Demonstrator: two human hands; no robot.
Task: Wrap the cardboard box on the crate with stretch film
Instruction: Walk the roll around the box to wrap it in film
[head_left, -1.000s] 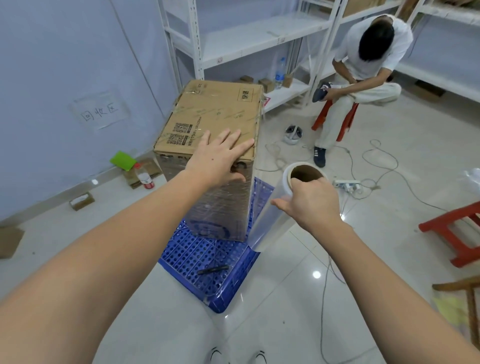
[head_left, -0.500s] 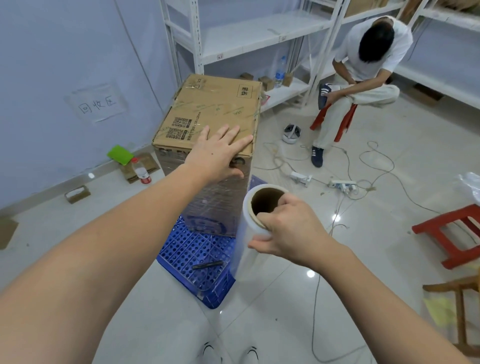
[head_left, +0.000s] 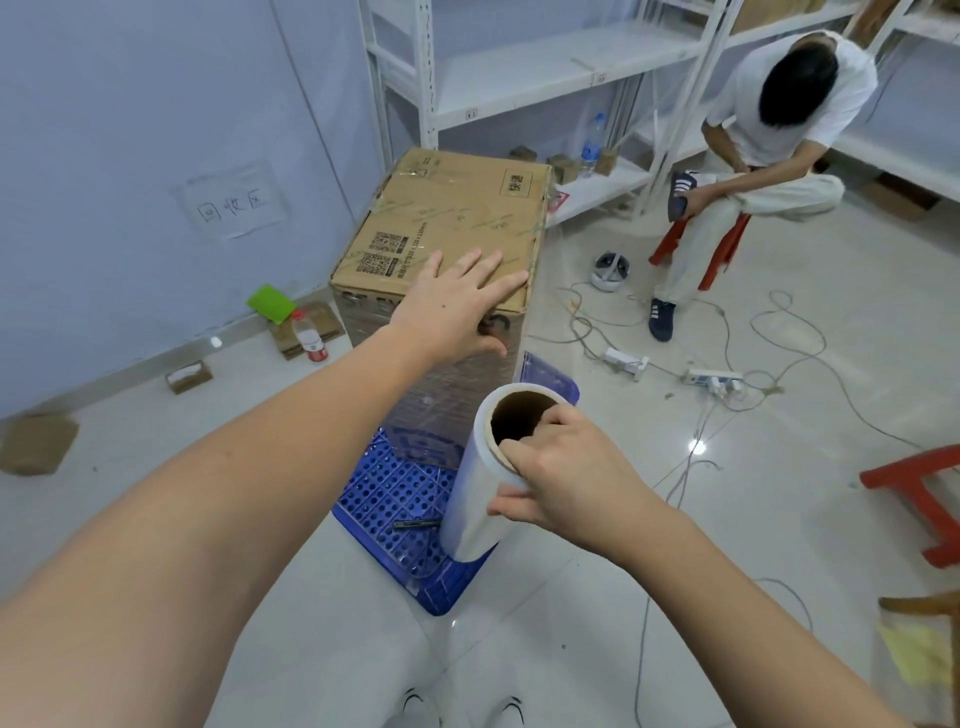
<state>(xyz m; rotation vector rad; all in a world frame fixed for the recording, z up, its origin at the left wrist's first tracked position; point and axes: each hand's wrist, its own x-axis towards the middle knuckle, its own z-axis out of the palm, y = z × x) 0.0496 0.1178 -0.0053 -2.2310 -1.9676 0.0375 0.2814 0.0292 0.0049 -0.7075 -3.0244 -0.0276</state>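
A tall cardboard box (head_left: 457, 218) stands upright on a blue perforated crate (head_left: 395, 493) on the floor. Clear film covers the box's lower sides. My left hand (head_left: 457, 306) lies flat on the box's top near its front right corner, fingers straight. My right hand (head_left: 566, 478) grips the top end of a stretch film roll (head_left: 478, 499), fingers hooked into its cardboard core. The roll hangs upright in front of the box's right front corner, over the crate.
A black knife lies on the crate (head_left: 415, 524). A person (head_left: 769, 140) sits on a red stool at the back right. Cables and a power strip (head_left: 711, 376) trail over the floor to the right. White shelving (head_left: 524, 67) stands behind; another red stool (head_left: 919, 493) stands at the right.
My right hand has carried the film roll from the box's right side leftward and nearer to me, round to its front corner. My left hand has stayed flat on the box top.
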